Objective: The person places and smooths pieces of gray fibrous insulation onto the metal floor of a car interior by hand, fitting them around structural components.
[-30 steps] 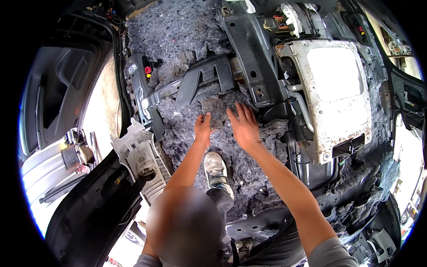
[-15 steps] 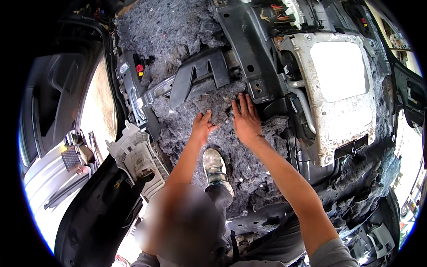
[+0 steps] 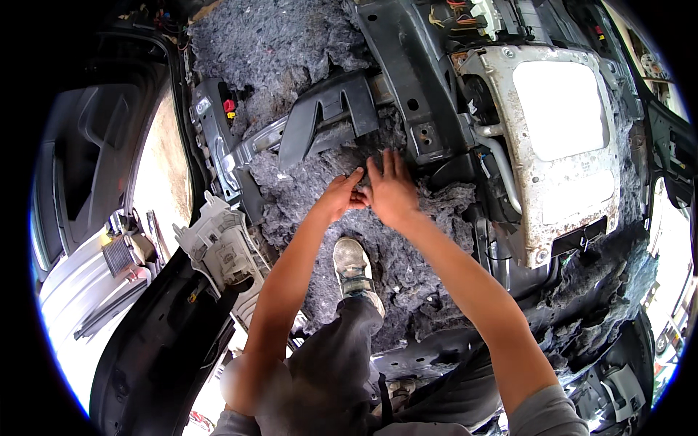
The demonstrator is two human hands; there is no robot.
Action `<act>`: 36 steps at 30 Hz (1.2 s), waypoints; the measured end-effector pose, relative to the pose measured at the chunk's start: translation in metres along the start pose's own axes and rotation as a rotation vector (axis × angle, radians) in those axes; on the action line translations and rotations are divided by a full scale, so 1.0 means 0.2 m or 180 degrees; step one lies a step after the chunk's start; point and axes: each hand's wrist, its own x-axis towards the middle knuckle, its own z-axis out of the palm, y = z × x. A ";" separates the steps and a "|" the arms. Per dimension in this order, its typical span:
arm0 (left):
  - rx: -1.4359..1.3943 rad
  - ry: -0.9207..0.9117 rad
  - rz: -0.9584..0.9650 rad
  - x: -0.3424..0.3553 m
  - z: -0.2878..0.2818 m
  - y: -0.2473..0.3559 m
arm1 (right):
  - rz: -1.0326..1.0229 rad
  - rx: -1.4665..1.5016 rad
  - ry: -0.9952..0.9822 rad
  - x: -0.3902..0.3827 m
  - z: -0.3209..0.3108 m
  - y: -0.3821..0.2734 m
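Note:
Both my hands are over the grey fibrous padding (image 3: 429,291) that covers the car floor. My left hand (image 3: 340,199) has its index finger and thumb apart, and I see nothing held in it. Close beside its fingertips, my right hand (image 3: 395,195) lies with fingers stretched forward and spread on the padding, holding nothing visible. Just ahead of them is a black plastic duct (image 3: 320,120) with a forked shape. A dark metal cross beam (image 3: 407,80) ends just beyond my right fingertips. My shoe (image 3: 352,265) rests on the padding behind my hands.
To the right stands a rusty pale metal bracket (image 3: 560,174) beside a curved pipe (image 3: 502,174). A light plastic trim piece (image 3: 222,247) lies by the left sill. The door (image 3: 94,160) stands open at left. Red and yellow connectors (image 3: 230,107) sit on the left rail.
My hands have come together: the left moved right and slightly forward, the right moved left. My left fingertips are now close beside my right hand. The head view has shifted slightly.

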 end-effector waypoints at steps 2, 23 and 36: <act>0.0371 0.0206 -0.0079 -0.03 0.01 0.01 | -0.0111 -0.0076 0.0002 -0.05 0.07 0.01; 0.3953 0.1400 0.2801 -0.44 0.14 -0.06 | -0.0760 0.0056 0.0861 -0.21 -0.11 -0.02; 0.4702 0.1239 0.3446 -0.25 0.24 0.07 | -0.1356 -0.0646 0.0796 -0.28 -0.24 0.27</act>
